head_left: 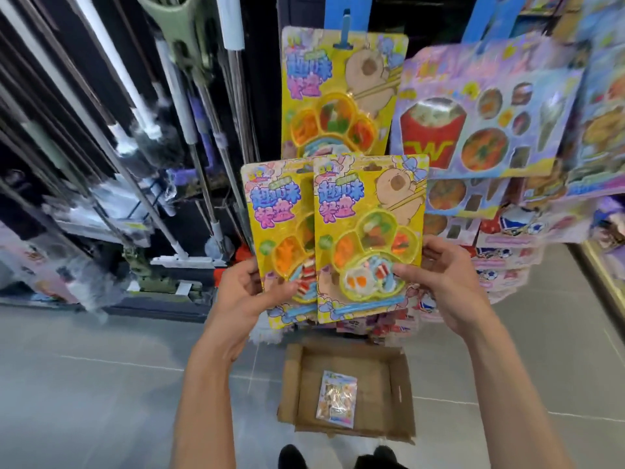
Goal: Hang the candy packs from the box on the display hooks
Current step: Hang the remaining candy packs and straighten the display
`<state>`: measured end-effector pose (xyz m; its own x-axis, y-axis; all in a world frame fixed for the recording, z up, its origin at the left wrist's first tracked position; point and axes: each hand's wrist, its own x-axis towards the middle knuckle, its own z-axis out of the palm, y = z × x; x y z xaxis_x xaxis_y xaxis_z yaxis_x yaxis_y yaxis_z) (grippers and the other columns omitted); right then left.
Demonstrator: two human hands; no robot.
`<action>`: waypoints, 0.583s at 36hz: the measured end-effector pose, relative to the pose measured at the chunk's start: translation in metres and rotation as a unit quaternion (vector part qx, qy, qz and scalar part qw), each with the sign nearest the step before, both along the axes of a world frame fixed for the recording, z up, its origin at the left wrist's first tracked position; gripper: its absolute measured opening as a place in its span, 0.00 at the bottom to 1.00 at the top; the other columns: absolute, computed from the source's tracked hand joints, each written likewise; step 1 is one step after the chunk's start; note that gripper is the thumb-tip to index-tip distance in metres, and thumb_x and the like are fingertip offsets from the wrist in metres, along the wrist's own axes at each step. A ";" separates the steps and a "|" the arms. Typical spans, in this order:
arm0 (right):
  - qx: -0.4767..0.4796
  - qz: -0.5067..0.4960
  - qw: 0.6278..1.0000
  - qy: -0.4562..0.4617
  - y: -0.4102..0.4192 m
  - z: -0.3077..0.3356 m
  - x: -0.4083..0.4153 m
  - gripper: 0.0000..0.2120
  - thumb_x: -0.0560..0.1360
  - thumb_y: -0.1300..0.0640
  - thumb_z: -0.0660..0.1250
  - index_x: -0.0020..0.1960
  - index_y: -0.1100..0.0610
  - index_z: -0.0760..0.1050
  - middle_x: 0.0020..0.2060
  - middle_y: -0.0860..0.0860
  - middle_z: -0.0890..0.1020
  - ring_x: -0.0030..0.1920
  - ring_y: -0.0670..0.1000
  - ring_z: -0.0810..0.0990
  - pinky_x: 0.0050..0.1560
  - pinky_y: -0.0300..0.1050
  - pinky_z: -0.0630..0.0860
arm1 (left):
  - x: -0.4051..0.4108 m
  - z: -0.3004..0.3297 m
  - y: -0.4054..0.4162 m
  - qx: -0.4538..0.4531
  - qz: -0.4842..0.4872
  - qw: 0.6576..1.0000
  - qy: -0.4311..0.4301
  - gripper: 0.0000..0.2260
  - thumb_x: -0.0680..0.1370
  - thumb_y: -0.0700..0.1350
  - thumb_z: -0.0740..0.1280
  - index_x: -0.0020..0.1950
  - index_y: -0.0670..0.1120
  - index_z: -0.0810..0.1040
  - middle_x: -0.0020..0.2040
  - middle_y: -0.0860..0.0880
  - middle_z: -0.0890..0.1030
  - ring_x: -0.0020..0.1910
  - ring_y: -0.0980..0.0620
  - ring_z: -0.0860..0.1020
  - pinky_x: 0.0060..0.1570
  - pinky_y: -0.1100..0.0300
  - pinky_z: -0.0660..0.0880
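— Two yellow candy packs are being held up before the display rack point(490, 106); a matching pack point(341, 93) is hanging on a blue hook point(345, 30) above them.

— Who's gripping which?

— The left hand point(252, 292) is pinching the rear pack point(274, 225) at its lower left edge; the right hand point(439, 275) is pinching the front pack point(368, 238) at its lower right.

— And the box point(345, 387)?

— It's lying open on the floor point(101, 384), one small packet point(336, 399) sitting inside.

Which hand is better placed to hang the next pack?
Probably the right hand: it holds the front pack, which overlaps the left hand's pack and sits nearly under the hanging yellow pack.
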<state>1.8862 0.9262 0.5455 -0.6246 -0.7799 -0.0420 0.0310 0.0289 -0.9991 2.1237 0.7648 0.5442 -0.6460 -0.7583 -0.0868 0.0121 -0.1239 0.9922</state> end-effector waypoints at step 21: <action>-0.039 -0.086 0.994 0.046 -0.049 0.079 -0.002 0.20 0.65 0.51 0.77 0.53 0.41 0.75 0.43 0.30 0.84 0.47 0.32 0.81 0.54 0.39 0.75 | -0.024 0.074 -0.057 -0.014 0.140 0.980 0.141 0.18 0.67 0.35 0.73 0.56 0.44 0.81 0.49 0.40 0.86 0.45 0.48 0.85 0.44 0.61 0.82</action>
